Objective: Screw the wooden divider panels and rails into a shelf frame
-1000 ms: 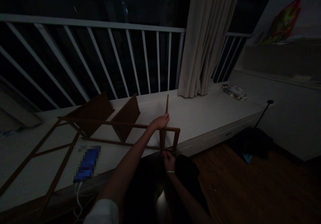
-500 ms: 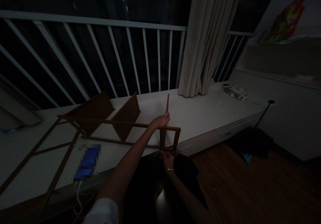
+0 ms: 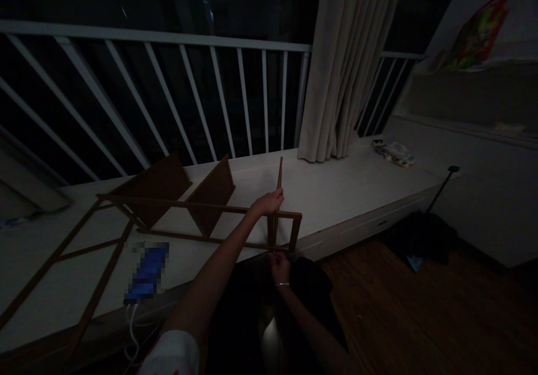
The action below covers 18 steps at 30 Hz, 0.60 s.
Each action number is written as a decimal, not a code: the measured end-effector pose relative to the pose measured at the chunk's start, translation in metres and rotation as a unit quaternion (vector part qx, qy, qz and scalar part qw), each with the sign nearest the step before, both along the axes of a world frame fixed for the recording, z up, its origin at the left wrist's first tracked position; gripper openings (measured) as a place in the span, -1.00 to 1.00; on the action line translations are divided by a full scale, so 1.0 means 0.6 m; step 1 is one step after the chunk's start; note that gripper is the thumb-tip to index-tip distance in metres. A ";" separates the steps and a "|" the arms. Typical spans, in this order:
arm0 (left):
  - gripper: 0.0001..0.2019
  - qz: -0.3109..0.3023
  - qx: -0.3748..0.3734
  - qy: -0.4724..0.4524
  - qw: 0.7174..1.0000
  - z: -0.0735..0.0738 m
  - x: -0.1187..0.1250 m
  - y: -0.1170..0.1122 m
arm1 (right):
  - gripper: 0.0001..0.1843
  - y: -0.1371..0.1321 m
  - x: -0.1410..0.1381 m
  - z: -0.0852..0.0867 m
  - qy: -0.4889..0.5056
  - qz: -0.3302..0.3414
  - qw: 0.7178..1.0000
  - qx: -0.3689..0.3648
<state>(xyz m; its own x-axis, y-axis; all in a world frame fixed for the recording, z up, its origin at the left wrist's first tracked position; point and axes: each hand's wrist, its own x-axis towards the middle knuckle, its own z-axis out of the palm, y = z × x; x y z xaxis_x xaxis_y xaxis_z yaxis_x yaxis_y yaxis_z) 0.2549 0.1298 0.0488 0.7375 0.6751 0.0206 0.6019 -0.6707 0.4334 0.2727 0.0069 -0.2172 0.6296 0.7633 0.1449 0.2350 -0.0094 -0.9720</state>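
Observation:
A brown wooden shelf rack (image 3: 168,202) lies on its side on the white ledge, with two wide shelf boards standing up inside it. My left hand (image 3: 269,202) is closed on another wooden shelf board (image 3: 280,174), seen nearly edge-on at the rack's right end. Below, my right hand (image 3: 279,267) is pinched at the near rail of the rack, by the lower end of that board. Something small and thin shows at its fingertips; its kind is too dark to make out.
A blurred blue phone (image 3: 147,273) with a white cable lies on the near left of the ledge (image 3: 336,195). Behind stand a white railing (image 3: 180,40) and a beige curtain (image 3: 348,66). A bundled light-coloured item (image 3: 395,153) rests farther right. A dark heap (image 3: 420,237) lies on the wooden floor.
The fingers of my right hand have turned slightly, and the thin thing at their tips no longer points left. My left hand and the rack stay in place.

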 end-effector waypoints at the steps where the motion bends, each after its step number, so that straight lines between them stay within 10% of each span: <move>1: -0.74 0.001 0.000 0.000 1.000 0.000 0.000 0.000 | -0.69 0.000 0.001 0.000 -0.006 -0.001 1.000 0.000; 18: -0.75 0.031 0.030 0.034 0.998 -0.004 0.005 0.000 | -0.69 -0.005 0.011 0.002 0.002 0.032 0.999 0.014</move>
